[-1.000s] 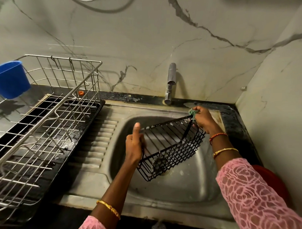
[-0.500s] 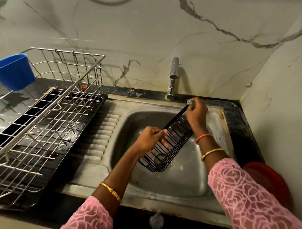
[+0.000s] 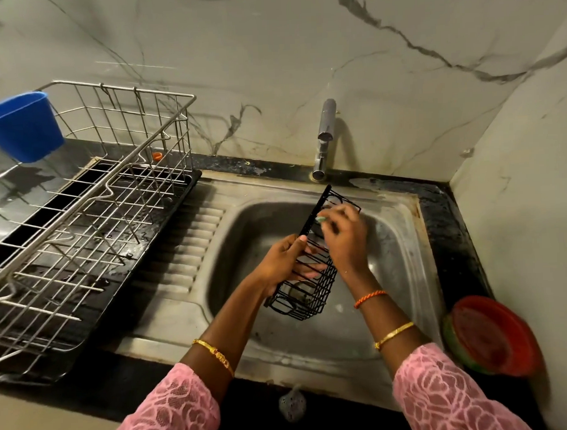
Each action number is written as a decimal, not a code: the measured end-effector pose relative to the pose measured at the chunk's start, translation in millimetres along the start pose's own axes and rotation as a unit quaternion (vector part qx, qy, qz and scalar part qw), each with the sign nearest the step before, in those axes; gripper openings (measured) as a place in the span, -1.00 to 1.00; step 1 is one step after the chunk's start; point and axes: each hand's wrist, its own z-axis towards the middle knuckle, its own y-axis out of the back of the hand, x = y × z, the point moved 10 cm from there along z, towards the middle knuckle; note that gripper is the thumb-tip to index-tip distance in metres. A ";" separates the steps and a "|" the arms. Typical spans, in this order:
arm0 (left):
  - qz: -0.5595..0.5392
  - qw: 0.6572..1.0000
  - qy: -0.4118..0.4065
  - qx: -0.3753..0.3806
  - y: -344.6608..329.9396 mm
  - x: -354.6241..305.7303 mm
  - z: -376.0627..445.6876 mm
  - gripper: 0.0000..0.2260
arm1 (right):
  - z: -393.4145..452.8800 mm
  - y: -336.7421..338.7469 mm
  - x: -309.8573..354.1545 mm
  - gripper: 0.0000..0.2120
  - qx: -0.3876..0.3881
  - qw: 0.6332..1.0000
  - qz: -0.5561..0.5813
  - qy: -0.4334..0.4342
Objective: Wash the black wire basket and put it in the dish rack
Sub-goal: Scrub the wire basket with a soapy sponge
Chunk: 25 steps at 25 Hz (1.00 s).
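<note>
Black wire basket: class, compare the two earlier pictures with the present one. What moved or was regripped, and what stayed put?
The black wire basket has been turned from lying open-side-up to standing on edge over the sink. The left hand shifted its grip from the end to the long rim. The right hand, pinching a green scrubber, moved from the far corner down onto the wires. Dish rack, tap, blue cup: unchanged.
</note>
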 end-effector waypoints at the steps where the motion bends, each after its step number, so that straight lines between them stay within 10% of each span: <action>1: 0.011 1.000 -0.005 -0.009 0.0 -3.6 -0.6 -0.78 | -12.9 -4.1 9.7 -0.84 0.015 1.000 -0.001 0.022; 25: -0.033 0.998 -0.025 -0.047 16.9 -16.9 -5.0 -0.74 | -59.2 35.8 22.0 -0.84 0.065 0.987 0.143 -0.024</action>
